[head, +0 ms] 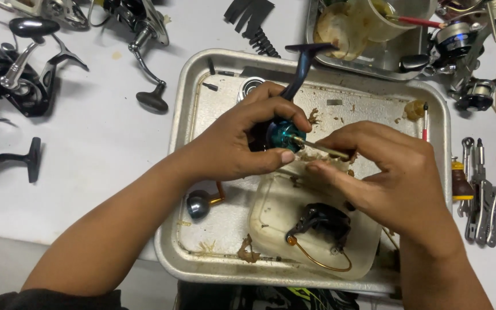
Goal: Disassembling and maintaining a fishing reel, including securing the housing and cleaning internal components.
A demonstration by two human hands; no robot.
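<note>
Over a metal tray (186, 115), my left hand (231, 140) grips a teal and black fishing reel body (285, 135) whose dark stem (302, 66) points away from me. A thin brass shaft (322, 149) sticks out of the reel to the right. My right hand (391, 172) pinches the far end of that shaft between thumb and fingers. Below the hands, a shallow translucent plastic dish (271, 221) holds a black reel part with a gold wire bail (322, 227). A small grey knob on an orange arm (201, 204) lies in the tray at the left.
Several fishing reels (24, 74) and handles lie on the white table at the left. A second metal tray with a greasy plastic cup (368, 23) sits at the back right. Pliers and hand tools (489, 201) lie at the right edge. Brown grease smears the tray.
</note>
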